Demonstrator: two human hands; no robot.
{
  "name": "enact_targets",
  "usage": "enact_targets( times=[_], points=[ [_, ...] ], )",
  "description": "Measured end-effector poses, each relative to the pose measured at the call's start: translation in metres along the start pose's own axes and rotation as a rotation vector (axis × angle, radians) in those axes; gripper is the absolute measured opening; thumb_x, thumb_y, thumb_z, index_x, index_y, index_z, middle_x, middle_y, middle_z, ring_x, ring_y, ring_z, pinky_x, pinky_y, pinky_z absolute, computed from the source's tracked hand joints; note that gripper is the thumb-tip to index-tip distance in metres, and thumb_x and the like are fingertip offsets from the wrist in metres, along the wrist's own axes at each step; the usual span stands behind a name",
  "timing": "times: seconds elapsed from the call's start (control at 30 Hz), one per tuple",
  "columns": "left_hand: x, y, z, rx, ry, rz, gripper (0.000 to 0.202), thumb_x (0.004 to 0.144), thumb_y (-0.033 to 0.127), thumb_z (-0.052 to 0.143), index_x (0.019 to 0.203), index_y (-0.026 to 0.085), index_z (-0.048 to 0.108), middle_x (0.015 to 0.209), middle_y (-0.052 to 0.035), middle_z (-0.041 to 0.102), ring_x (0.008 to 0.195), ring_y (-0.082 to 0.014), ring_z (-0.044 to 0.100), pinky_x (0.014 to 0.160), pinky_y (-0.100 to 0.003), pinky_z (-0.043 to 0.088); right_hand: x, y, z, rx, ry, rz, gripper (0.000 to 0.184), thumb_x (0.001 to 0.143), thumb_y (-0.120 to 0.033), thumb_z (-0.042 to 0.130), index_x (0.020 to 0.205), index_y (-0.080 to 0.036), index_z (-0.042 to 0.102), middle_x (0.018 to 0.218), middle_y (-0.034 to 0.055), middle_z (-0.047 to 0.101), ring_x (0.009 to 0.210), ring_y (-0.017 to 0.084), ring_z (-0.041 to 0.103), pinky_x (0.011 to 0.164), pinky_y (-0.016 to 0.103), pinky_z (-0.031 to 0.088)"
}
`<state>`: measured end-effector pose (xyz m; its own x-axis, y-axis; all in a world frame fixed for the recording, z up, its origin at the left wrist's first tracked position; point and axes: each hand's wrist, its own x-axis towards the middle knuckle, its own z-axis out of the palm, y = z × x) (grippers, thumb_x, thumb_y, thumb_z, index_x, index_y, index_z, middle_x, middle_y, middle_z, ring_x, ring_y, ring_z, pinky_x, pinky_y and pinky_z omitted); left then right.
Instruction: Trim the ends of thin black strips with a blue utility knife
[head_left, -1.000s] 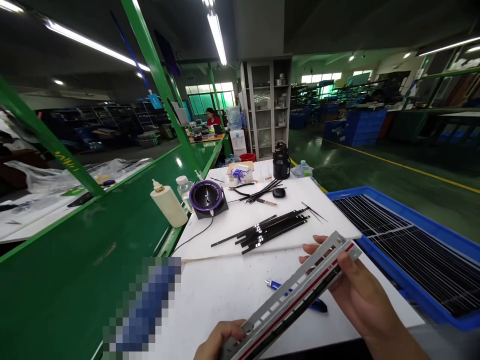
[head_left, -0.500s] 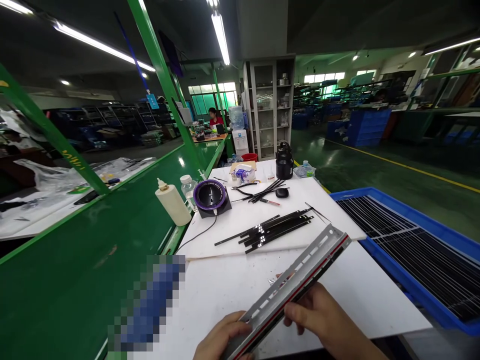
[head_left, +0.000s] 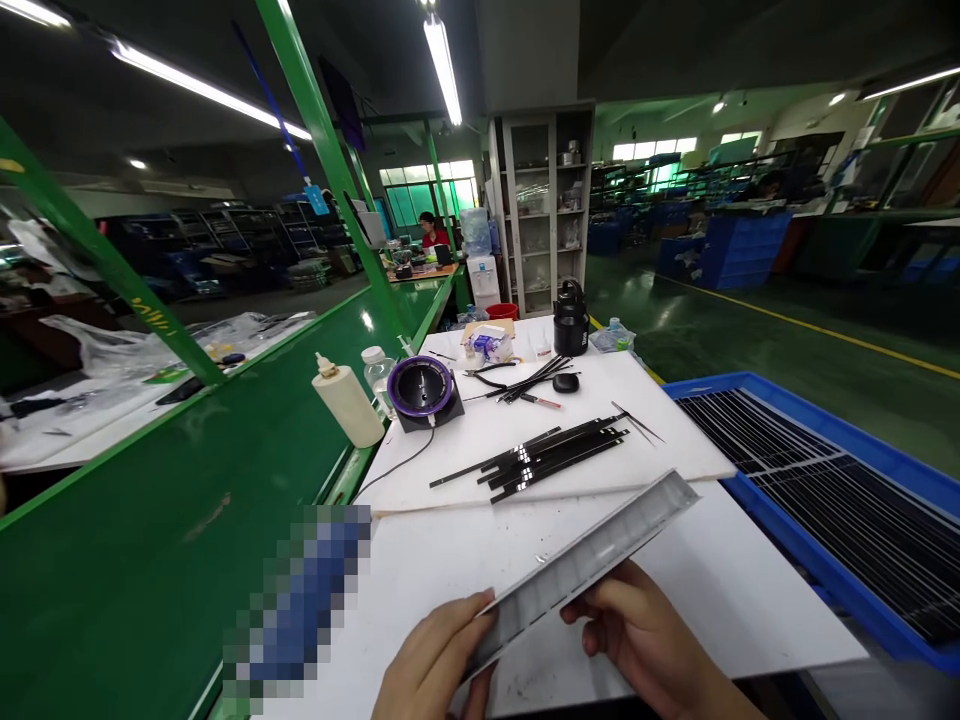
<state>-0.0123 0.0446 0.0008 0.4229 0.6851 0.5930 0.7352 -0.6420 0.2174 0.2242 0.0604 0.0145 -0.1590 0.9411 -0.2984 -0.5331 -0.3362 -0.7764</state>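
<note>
A long grey metal channel [head_left: 592, 550] slants over the near tabletop, its plain inner face up and its far end toward the right. My left hand [head_left: 436, 650] is closed round its near end, thumb beneath. Along the lower edge, near the middle, my right hand [head_left: 649, 632] holds the channel with curled fingers; some fingertips are hidden behind it. Beyond the channel lie several black strips [head_left: 540, 460] in a loose stack on a white foam sheet [head_left: 409, 500]. Tweezers [head_left: 641, 425] rest by the strips' right ends.
At the back left stand a round purple-rimmed device [head_left: 421, 388], a cream squeeze bottle [head_left: 349, 405] and a clear bottle [head_left: 377, 375]. Pliers [head_left: 491, 378], thin black strips and a black flask [head_left: 571, 325] lie or stand farther back. A blue tray [head_left: 757, 385] of strips flanks the table's right side.
The channel has been rolled over: its slotted side and red-lined edge were showing, and now its plain inner trough faces up. Both hands have shifted their grip slightly.
</note>
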Motion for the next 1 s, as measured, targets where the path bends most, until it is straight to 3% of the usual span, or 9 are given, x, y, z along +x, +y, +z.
enact_targets(
  times=[0.17, 0.3, 0.5, 0.63, 0.83, 1.0],
  points=[
    [0.004, 0.000, -0.003, 0.064, -0.032, 0.031, 0.034, 0.088, 0.013, 0.059, 0.121, 0.019, 0.062, 0.121, -0.0098, 0.071, 0.109, -0.0196, 0.069, 0.092, -0.025, 0.058, -0.001, 0.003, 0.005, -0.076, 0.043, -0.057, 0.034, 0.072, -0.032, 0.074, 0.102, -0.018, 0.065, 0.091, 0.0050, 0.064, 0.081, 0.024, 0.067, 0.052, 0.026, 0.049],
    [0.004, -0.001, -0.002, 0.069, -0.020, 0.052, 0.033, 0.089, 0.012, 0.056, 0.121, 0.018, 0.062, 0.121, -0.0096, 0.071, 0.108, -0.0187, 0.068, 0.092, -0.025, 0.058, 0.001, 0.001, 0.009, -0.141, 0.066, -0.083, 0.027, 0.069, -0.030, 0.072, 0.090, -0.015, 0.065, 0.080, 0.0052, 0.065, 0.072, 0.023, 0.066, 0.048, 0.025, 0.048],
    [0.000, -0.007, 0.000, 0.124, 0.031, 0.103, 0.034, 0.087, 0.004, 0.057, 0.119, 0.016, 0.063, 0.122, -0.0108, 0.070, 0.114, -0.0209, 0.065, 0.097, -0.031, 0.056, 0.001, 0.004, 0.010, -0.110, 0.105, -0.112, 0.032, 0.071, -0.030, 0.073, 0.099, -0.017, 0.064, 0.089, 0.0064, 0.066, 0.075, 0.023, 0.066, 0.050, 0.026, 0.050],
    [-0.001, -0.011, -0.002, 0.139, 0.067, 0.090, 0.037, 0.086, 0.000, 0.058, 0.119, 0.016, 0.063, 0.123, -0.0111, 0.070, 0.118, -0.0223, 0.062, 0.101, -0.035, 0.053, 0.001, 0.006, 0.003, -0.058, 0.144, -0.152, 0.023, 0.075, -0.030, 0.072, 0.093, -0.019, 0.062, 0.087, 0.0039, 0.062, 0.076, 0.021, 0.064, 0.052, 0.026, 0.050],
    [0.000, -0.014, -0.003, 0.146, 0.106, 0.109, 0.030, 0.088, 0.002, 0.057, 0.115, 0.012, 0.066, 0.120, -0.0130, 0.070, 0.115, -0.0218, 0.062, 0.099, -0.033, 0.052, 0.002, 0.006, -0.003, -0.032, 0.083, -0.220, 0.030, 0.081, -0.038, 0.077, 0.100, -0.020, 0.063, 0.089, 0.0010, 0.057, 0.075, 0.017, 0.059, 0.053, 0.026, 0.050],
    [0.000, -0.015, -0.002, 0.119, 0.149, 0.134, 0.031, 0.087, -0.001, 0.058, 0.115, 0.009, 0.066, 0.120, -0.0154, 0.069, 0.118, -0.0223, 0.060, 0.102, -0.034, 0.050, 0.006, 0.011, -0.005, -0.045, 0.084, -0.256, 0.029, 0.082, -0.040, 0.079, 0.093, -0.019, 0.062, 0.078, -0.0014, 0.054, 0.069, 0.013, 0.054, 0.054, 0.024, 0.047]
  ],
)
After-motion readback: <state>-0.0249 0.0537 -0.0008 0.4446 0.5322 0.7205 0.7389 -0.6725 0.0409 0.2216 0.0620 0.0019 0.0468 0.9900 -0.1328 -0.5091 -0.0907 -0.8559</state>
